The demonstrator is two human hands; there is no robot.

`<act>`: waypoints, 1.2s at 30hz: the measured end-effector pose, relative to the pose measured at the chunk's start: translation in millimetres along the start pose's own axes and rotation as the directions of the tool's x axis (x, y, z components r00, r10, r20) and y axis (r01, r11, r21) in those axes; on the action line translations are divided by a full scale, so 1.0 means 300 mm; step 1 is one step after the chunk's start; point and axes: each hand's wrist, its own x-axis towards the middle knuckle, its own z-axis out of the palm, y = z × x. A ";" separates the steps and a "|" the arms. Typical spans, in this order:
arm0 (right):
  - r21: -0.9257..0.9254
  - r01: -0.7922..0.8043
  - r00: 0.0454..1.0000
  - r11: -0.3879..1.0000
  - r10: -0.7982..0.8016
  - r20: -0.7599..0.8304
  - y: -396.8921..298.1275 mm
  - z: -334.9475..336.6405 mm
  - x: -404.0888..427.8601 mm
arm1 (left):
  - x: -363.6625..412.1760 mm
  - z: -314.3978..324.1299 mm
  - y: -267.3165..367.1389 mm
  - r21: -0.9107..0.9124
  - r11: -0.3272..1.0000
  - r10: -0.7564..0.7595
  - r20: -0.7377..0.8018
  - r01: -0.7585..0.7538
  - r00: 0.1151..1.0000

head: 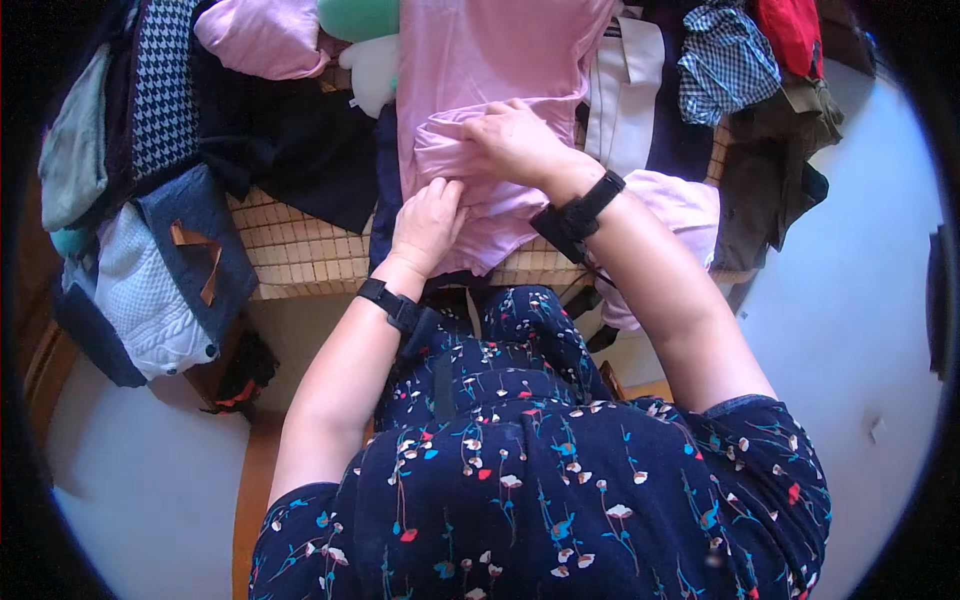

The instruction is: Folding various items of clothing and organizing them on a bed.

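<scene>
A pink garment [499, 60] lies spread out before me, its near part bunched up in folds. My right hand [517, 139] grips a gathered fold of it, fingertips curled under on the left. Just nearer to me, my left hand [429, 225] pinches the same pink cloth with its fingers drawn together. Below the hands the fabric drapes toward the front edge of the woven tile mat [307, 255]. A pale pink piece of cloth [671, 206] shows past my right forearm; whether it belongs to the same garment I cannot tell.
Black cloth [300, 142] and a houndstooth garment [166, 82] lie left, with a white knitted garment [150, 300] hanging over the edge. On the right are a folded white garment [626, 90], a checked cloth bundle [727, 64], a red cloth [791, 34] and dark brown clothing [757, 202].
</scene>
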 end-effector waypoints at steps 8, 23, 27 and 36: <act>-0.170 -0.062 0.955 0.984 0.009 -0.296 0.029 -0.010 -0.127 | 0.091 -0.104 -0.013 -0.048 0.994 0.076 -0.286 -0.094 0.955; 0.708 -0.460 0.584 0.535 0.783 -0.213 0.082 0.134 -0.195 | 0.265 -0.189 -0.081 -0.046 0.999 -0.014 0.240 0.026 0.971; 0.876 -0.272 0.574 0.397 0.798 -0.184 0.107 0.170 -0.230 | 0.292 -0.182 -0.127 -0.156 0.976 -0.116 0.205 0.149 0.972; 0.911 -0.325 0.755 0.252 0.649 0.090 0.111 0.154 -0.250 | 0.304 -0.160 -0.058 0.137 0.990 0.013 0.154 -0.034 0.988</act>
